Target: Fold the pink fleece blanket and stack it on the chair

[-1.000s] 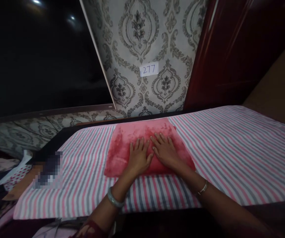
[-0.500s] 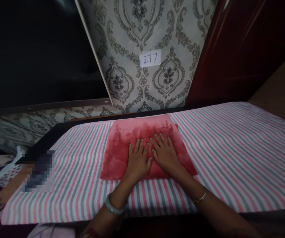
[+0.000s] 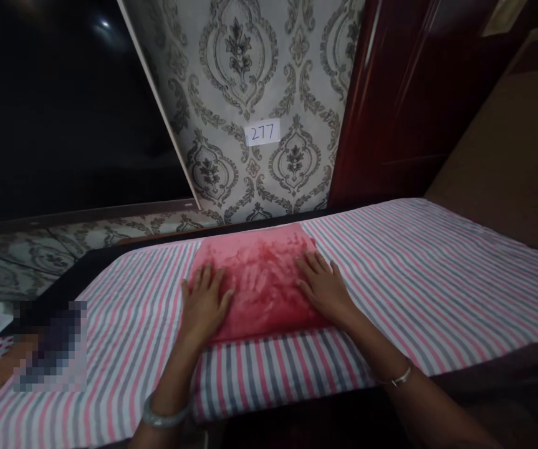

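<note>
A flat red plush cloth (image 3: 262,305), apparently folded into a rectangle, lies on the striped sheet (image 3: 418,287). Light and dark streaks mark its pile, with finger-like traces in the middle. My left hand (image 3: 204,304) rests palm down on its left edge, fingers spread. On the opposite side my right hand (image 3: 327,288) lies across the right edge, fingers also apart. Neither hand grips the cloth. I cannot tell how many layers it has.
The pink, grey and white striped sheet covers the table. Behind stand a large dark screen (image 3: 72,112) at left and a dark red glossy panel (image 3: 390,106) at right. A paper marked 277 (image 3: 263,132) is on the wall. A pixelated patch (image 3: 56,346) hides something at left.
My hands have moved apart from the cloth's middle to its left and right edges. The streaks in its pile have changed. The view has shifted to the right.
</note>
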`<state>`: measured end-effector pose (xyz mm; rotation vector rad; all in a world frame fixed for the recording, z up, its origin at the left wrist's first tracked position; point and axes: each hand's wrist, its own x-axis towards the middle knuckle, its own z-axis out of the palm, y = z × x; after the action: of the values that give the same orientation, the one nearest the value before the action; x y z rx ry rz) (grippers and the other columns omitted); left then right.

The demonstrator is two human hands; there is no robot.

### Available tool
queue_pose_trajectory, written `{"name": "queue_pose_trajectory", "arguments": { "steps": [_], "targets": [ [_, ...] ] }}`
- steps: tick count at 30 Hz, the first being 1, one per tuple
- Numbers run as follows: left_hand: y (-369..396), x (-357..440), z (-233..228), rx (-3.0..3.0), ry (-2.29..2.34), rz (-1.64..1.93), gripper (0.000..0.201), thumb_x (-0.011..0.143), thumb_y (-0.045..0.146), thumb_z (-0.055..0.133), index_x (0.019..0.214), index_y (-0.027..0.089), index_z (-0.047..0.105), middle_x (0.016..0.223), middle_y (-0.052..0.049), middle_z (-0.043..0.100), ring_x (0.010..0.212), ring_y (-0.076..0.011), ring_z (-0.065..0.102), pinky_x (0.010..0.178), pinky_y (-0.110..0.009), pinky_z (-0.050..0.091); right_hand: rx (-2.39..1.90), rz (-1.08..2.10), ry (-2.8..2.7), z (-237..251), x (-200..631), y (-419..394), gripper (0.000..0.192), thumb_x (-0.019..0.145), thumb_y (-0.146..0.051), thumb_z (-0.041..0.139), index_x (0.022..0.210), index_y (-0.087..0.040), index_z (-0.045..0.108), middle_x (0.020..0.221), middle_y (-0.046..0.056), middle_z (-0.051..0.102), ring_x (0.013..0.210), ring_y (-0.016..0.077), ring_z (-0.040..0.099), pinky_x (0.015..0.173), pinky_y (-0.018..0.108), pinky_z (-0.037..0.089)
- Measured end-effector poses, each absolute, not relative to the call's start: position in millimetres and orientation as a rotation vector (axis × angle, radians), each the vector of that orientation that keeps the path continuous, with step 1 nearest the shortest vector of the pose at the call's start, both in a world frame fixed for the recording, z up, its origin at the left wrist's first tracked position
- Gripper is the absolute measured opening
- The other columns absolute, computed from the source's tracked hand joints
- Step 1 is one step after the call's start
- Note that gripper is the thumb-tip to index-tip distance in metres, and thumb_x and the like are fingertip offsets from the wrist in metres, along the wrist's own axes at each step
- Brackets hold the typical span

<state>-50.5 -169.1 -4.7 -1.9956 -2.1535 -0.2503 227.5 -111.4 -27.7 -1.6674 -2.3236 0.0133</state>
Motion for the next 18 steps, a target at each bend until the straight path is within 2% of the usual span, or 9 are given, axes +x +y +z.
{"name": "queue_pose_trajectory", "arguments": {
  "steps": [4, 8, 13, 18],
  "targets": [
    [-169, -83, -36, -1.989, -2.175, -0.325, 0.058, 0.099, 0.046, 0.039, 0.150, 0.018, 0.044, 0.162, -0.015, 0.033, 0.152, -0.0344, 0.022, 0.117, -0.061, 0.029, -1.575, 0.092, -2.254, -57, 239, -112, 0.055, 0.102, -0.038, 0.037, 0.155, -0.020, 0.039, 0.165, 0.010, 0.020, 0.152, 0.0296, 0.020, 0.116, 0.053, 0.032],
    [-166, -93, -61, -2.040, -2.069, -0.428, 0.061, 0.099, 0.047, 0.037, 0.151, 0.015, 0.042, 0.159, -0.016, 0.037, 0.153, -0.0317, 0.022, 0.121, -0.054, 0.028, -1.421, 0.163, -2.198, -74, 242, -109, 0.056, 0.103, -0.040, 0.035, 0.154, -0.016, 0.040, 0.165, 0.013, 0.022, 0.151, 0.0252, 0.023, 0.120, 0.047, 0.030],
    [-168, -88, -59, -1.996, -2.116, -0.434, 0.062, 0.099, 0.047, 0.037, 0.149, 0.012, 0.045, 0.161, -0.019, 0.033, 0.149, -0.0359, 0.029, 0.117, -0.053, 0.033, -1.369, 0.178, -2.151, -80, 244, -106, 0.055, 0.103, -0.040, 0.034, 0.153, -0.020, 0.041, 0.164, 0.011, 0.025, 0.151, 0.0240, 0.024, 0.120, 0.048, 0.030],
    [-171, -85, -55, -1.984, -2.155, -0.507, 0.060, 0.099, 0.046, 0.039, 0.150, 0.015, 0.044, 0.162, -0.018, 0.031, 0.148, -0.0350, 0.032, 0.117, -0.054, 0.033, -1.355, 0.176, -2.178, -84, 246, -103, 0.056, 0.103, -0.041, 0.031, 0.153, -0.017, 0.040, 0.164, 0.012, 0.023, 0.150, 0.0237, 0.025, 0.120, 0.046, 0.031]
  ]
}}
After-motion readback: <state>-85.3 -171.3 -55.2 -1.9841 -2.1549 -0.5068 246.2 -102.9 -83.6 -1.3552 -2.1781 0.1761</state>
